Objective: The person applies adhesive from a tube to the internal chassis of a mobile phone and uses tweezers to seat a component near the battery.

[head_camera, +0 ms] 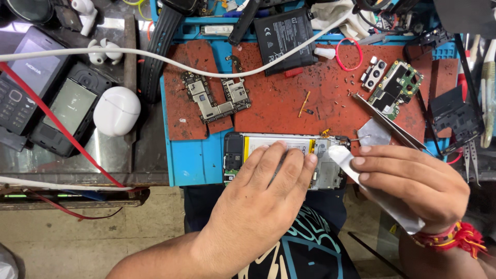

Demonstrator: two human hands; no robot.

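The single head-worn camera looked almost straight down from close above the blue work mat [194, 165]. Its view took in the bench edge and the person's lap below.

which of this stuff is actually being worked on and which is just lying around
In hand: opened phone under the left hand; white strip held by the right hand.

Lying about: circuit board, black battery, tweezers, white earbud case, keypad phone.
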